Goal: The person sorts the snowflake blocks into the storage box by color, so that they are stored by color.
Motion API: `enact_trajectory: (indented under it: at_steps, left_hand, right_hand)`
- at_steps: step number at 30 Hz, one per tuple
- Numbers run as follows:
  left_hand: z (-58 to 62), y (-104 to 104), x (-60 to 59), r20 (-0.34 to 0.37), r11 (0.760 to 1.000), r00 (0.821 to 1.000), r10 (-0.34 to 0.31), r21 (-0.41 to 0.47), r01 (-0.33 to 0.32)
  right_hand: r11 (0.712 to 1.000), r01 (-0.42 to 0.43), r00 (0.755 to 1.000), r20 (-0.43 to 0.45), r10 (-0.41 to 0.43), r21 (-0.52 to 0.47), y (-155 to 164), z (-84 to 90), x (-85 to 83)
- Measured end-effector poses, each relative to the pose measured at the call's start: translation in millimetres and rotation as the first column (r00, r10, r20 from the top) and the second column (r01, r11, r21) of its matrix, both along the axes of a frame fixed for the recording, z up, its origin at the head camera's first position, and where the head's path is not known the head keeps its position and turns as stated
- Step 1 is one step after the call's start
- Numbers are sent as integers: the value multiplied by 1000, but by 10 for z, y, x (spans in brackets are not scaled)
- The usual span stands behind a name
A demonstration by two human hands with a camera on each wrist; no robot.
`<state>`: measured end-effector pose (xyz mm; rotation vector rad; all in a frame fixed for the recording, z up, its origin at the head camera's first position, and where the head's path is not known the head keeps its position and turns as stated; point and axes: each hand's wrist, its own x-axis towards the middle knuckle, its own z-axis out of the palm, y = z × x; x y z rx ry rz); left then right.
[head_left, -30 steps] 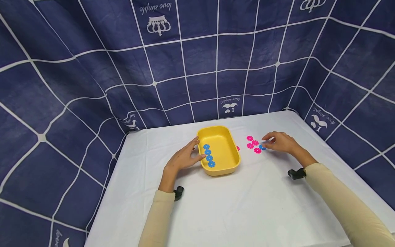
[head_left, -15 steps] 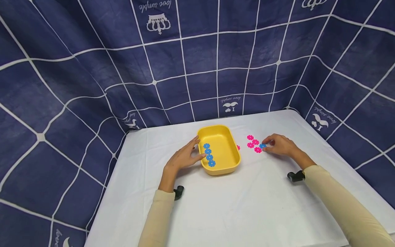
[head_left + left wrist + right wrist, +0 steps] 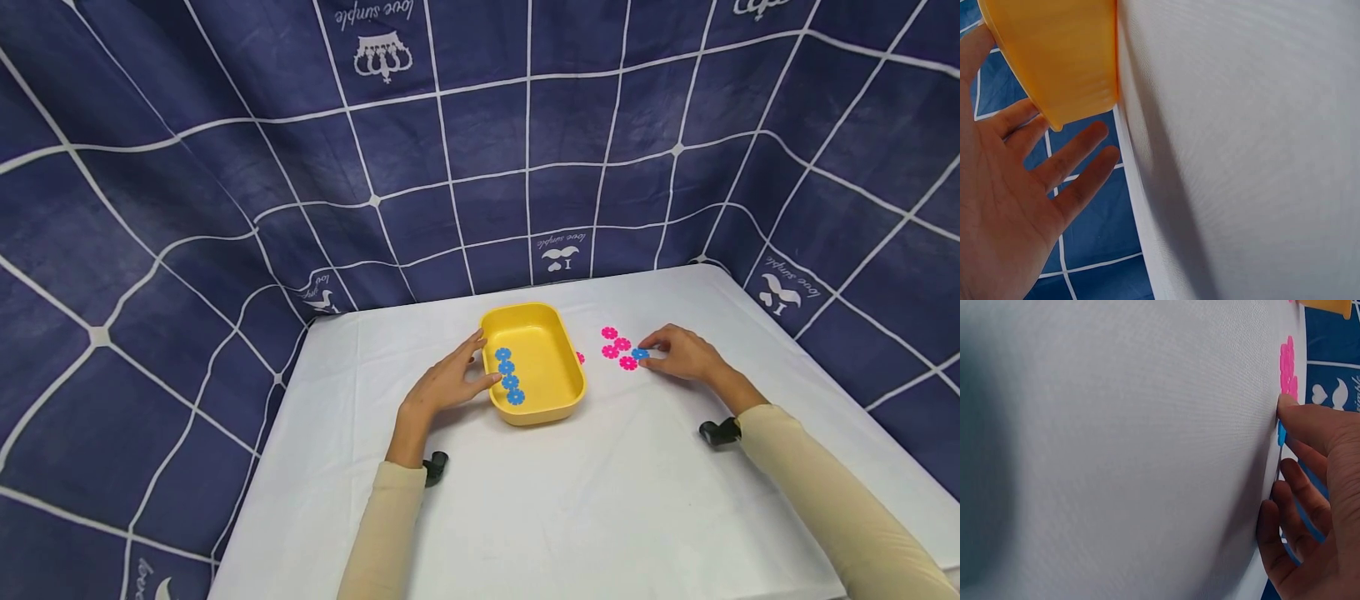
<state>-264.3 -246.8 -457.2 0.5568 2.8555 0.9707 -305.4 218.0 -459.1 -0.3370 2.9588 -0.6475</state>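
A yellow tray (image 3: 547, 358) stands on the white table, with a row of several blue flower-shaped discs (image 3: 510, 382) along its left inside. My left hand (image 3: 442, 383) rests on the tray's left rim, thumb over the edge and fingers spread loosely. In the left wrist view, the palm (image 3: 1004, 206) faces the tray's outer wall (image 3: 1066, 62). To the right of the tray, thumb and forefinger of my right hand (image 3: 686, 352) pinch a blue flower-shaped disc (image 3: 639, 354) at its edges. The right wrist view shows this disc (image 3: 1282, 433) partly hidden by the thumb, low at the tabletop.
Several pink flower-shaped discs (image 3: 611, 352) lie in a cluster just left of the pinched one. Another pink disc (image 3: 581, 357) peeks out beside the tray's right wall. Dark blue checked cloth (image 3: 487, 142) hangs behind and at both sides of the white table (image 3: 555, 517).
The right thumb and forefinger have closed in on the blue disc beside the pink cluster. The left hand and the tray stay in place.
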Motion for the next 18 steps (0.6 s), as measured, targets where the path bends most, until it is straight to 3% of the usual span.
enact_trajectory:
  at_steps: [12,18]
  left_hand:
    - [29,1,15,28,999,999,34,-16,-34]
    - [28,-5,19,17,1000,1000,7,-15,-6]
  right_hand:
    - [1000,5,1000,-22,-5,-1,3,-18,1]
    - [1000,6,1000,-19,-6,-1,2,-34,15]
